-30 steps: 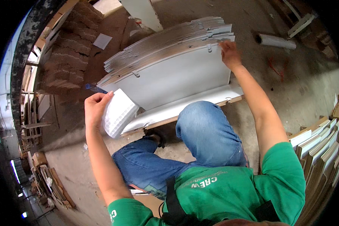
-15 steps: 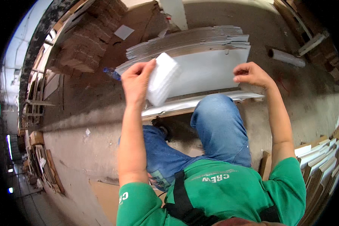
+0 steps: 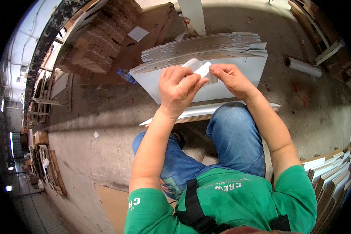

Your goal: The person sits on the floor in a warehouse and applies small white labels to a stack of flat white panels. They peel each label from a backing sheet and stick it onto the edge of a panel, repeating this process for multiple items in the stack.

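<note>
Over the white panels, my two hands are close together. My left hand (image 3: 179, 87) is closed on a thin pack of small white sheets (image 3: 192, 64), mostly hidden by its fingers, with a translucent edge showing. My right hand (image 3: 234, 82) has thumb and fingertips pinched at the end of a small white slip (image 3: 203, 70) that sticks out from the pack. Below the hands lies a large flat white panel (image 3: 245, 74), leaning against a row of similar panels (image 3: 206, 43). Another white-faced panel (image 3: 187, 112) stands on edge just before my knees.
Brown stacked cardboard (image 3: 99, 50) is at the far left, with a blue-tinted plastic bottle (image 3: 126, 76) near it. A clear-wrapped roll (image 3: 304, 67) lies on the floor at right. More boards (image 3: 333, 171) stand on edge beside my right side. A white post (image 3: 193, 17) rises beyond the panels.
Both hands have come together in the middle; the left moved right with the white pack. My right hand, empty and apart before, now pinches a white slip at the pack.
</note>
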{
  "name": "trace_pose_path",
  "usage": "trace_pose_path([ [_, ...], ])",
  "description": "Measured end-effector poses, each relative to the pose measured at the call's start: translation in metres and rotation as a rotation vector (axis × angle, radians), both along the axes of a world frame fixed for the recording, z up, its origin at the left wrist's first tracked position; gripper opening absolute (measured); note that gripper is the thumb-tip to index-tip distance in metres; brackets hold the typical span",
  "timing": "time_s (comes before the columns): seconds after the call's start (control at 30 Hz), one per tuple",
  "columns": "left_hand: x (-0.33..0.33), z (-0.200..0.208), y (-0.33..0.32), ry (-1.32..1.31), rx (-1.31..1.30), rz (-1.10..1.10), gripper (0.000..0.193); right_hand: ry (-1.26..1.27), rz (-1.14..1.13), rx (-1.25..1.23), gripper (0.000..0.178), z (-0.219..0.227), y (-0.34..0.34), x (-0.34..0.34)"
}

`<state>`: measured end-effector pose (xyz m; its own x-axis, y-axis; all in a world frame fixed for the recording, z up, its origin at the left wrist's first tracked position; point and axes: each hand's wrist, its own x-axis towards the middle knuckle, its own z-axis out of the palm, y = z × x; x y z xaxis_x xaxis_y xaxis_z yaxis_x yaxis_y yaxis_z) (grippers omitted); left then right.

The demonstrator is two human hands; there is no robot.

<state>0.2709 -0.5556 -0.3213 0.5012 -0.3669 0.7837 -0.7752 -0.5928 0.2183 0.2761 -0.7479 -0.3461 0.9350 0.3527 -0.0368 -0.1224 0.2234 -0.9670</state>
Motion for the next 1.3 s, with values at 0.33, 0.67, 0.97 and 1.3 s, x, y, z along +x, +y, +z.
trace_pose_path([
  [0.33,-0.005,-0.002,0.010,1.094,-0.710,-0.216,0.075,-0.087,-0.318,0.117,0.027,-0.005,-0.002,-0.004],
  [0.67,-0.009,0.000,0.001,1.068,-0.829,-0.157,0.035,-0.086,-0.239,0.247,0.045,0.009,0.000,-0.013],
  [0.97,-0.011,0.005,-0.001,1.152,-0.764,-0.169,0.033,-0.159,-0.158,0.099,0.033,0.008,0.004,-0.015],
  [1.3,-0.013,0.007,-0.001,1.018,-0.598,-0.068,0.032,-0.132,-0.214,-0.024,0.025,0.007,0.003,-0.016],
])
